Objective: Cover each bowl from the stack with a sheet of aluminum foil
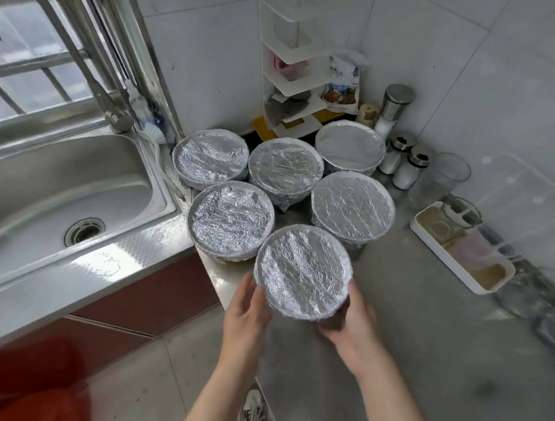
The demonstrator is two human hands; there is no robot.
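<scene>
"Bowls (285,174), six in all, round and each capped in crinkled aluminium foil, stood clustered on the stainless steel counter (410,318) beside the one steel sink (58,178)."

"And the nearest foil-capped bowl (303,273) sat at the counter's front corner, between two hands."

"Left hand (250,303) was flat, fingers straight, at its left wall. Right hand (350,317) cupped its lower right side, thumb up along the foil."

"The right fingers were hidden beneath it, though. Behind the cluster stood two glass shakers with steel caps (396,158), one taller steel-lidded jar (396,102) and one white corner rack (290,56)."

"Foil hid whatever the bowls held. The white tray (443,256) on the right was blurred, and its contents could not be made out."
</scene>
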